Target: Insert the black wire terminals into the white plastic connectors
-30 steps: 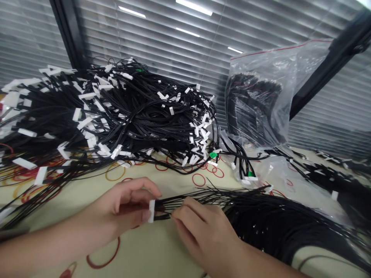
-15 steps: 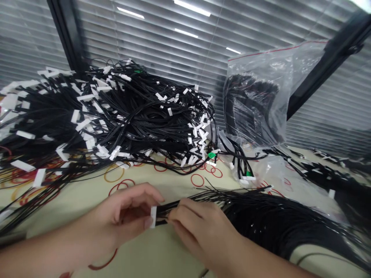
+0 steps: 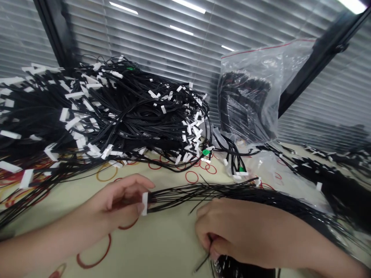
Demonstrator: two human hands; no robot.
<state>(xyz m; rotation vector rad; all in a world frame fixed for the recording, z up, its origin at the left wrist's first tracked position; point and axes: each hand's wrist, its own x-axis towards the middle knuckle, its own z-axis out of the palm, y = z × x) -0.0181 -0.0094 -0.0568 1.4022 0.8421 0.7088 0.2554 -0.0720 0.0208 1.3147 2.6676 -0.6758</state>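
A white connector (image 3: 145, 204) is pinched between the thumb and fingers of my left hand (image 3: 124, 202). Several thin black wires (image 3: 171, 197) run out of its right side toward a long black bundle (image 3: 278, 196). My right hand (image 3: 228, 231) is closed, thumb against fingers, on a thin black wire (image 3: 202, 263) whose end sticks out to the lower left. Beneath that hand lies another dark, shiny bundle of wires (image 3: 243, 268), partly hidden by it.
A tall heap of black cables (image 3: 139, 119) with white connectors fills the back left. Behind stands a clear zip bag (image 3: 249, 100) of black cables against the window blinds. Red rubber bands (image 3: 191, 177) lie scattered on the table (image 3: 150, 247). More cables (image 3: 333, 181) lie at right.
My right hand has left the wires beside the connector and moved right and down to a loose black wire. My left hand still holds the connector. The view has shifted slightly.
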